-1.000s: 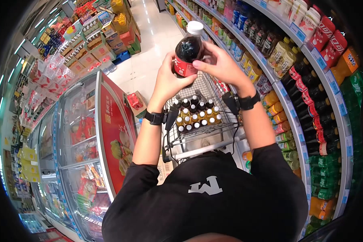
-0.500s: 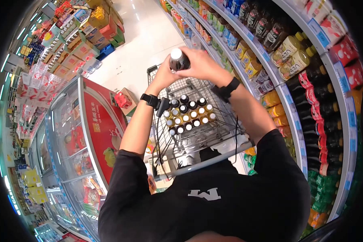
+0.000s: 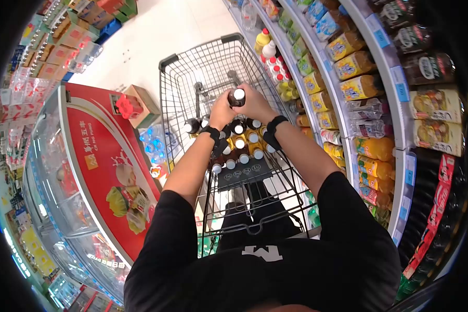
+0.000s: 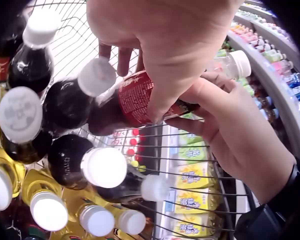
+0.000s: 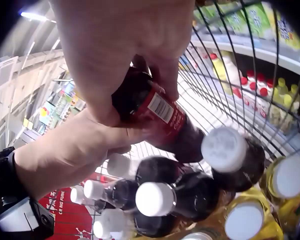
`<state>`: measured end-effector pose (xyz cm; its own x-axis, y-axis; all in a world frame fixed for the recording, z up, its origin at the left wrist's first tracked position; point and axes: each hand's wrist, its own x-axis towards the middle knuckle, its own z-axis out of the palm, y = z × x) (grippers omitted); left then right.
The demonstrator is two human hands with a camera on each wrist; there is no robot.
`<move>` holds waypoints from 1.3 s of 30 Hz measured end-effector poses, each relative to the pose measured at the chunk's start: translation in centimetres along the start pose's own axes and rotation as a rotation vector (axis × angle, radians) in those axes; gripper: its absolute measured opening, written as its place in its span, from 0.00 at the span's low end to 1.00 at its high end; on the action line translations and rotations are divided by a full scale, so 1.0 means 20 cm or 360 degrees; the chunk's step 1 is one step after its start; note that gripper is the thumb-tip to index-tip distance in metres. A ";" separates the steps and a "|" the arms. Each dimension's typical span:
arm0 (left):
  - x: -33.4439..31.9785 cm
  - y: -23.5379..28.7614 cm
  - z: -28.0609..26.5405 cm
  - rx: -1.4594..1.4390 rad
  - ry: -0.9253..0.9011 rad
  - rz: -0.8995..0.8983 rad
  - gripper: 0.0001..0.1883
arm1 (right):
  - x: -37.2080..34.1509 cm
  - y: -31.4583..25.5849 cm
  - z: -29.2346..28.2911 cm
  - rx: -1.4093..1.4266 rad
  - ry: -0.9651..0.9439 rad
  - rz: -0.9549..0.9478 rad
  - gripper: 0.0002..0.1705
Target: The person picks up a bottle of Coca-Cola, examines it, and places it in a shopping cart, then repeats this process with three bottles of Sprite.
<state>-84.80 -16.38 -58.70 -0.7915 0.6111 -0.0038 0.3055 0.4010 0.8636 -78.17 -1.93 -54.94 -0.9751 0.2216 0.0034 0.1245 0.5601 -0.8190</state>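
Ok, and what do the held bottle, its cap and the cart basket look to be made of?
Held bottle: probably clear, smooth plastic; dark drink seems to show through beside the red label.
Its cap: likely plastic, plain opaque white.
Cart basket: seemingly metal wire, judging by its thin crossing rods; whether painted or plated is unclear.

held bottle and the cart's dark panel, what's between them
White-capped bottles, some dark and some yellow, lie between the held bottle and the dark panel, as the head view shows.
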 end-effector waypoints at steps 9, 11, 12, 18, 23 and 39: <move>0.01 -0.21 0.10 0.0601 -0.0299 -0.0275 0.31 | 0.03 0.25 0.19 0.0058 -0.0157 0.0209 0.32; 0.01 -0.22 0.10 0.0694 -0.0297 -0.0300 0.27 | 0.01 0.31 0.23 -0.0049 -0.0103 0.0116 0.34; 0.02 -0.22 0.10 0.0650 -0.0353 -0.0432 0.26 | -0.01 0.32 0.24 -0.0041 -0.0100 0.0124 0.34; -0.03 -0.21 0.01 0.0469 -0.0587 -0.0294 0.22 | -0.01 0.41 0.26 -0.0035 -0.0315 0.0196 0.40; -0.04 -0.27 0.06 0.0537 -0.0540 -0.0224 0.22 | 0.01 0.47 0.29 -0.0039 -0.0402 0.0253 0.42; -0.01 -0.26 0.04 0.0777 -0.0535 -0.0271 0.22 | 0.01 0.37 0.26 -0.0038 -0.0565 0.0342 0.32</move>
<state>-85.80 -17.98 -63.64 -0.6646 0.6609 -0.3485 0.4595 0.7294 0.5068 -78.49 -1.99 -63.99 -0.9286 0.0490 -0.3677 0.3323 0.5505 -0.7659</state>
